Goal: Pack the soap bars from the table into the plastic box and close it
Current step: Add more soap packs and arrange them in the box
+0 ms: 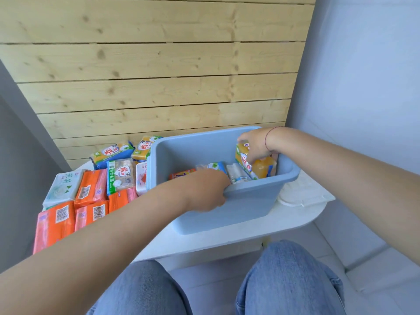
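Observation:
A blue plastic box [247,201] stands open on the white table [227,237]. My left hand [204,189] grips the box's near rim, fingers curled over the edge. Reaching into the far right corner of the box, my right hand [256,144] holds a yellow-wrapped soap bar [243,162] upright against the wall. Several wrapped bars [216,168] lie on the box's floor. Left of the box, several soap bars wait on the table: orange ones [91,189], a white-green one [62,185], and yellow-blue ones [113,152].
A wooden slat wall [159,76] rises right behind the table. A white lid-like sheet [304,192] lies on the table to the right of the box. My knees in blue jeans [288,278] are under the table's front edge.

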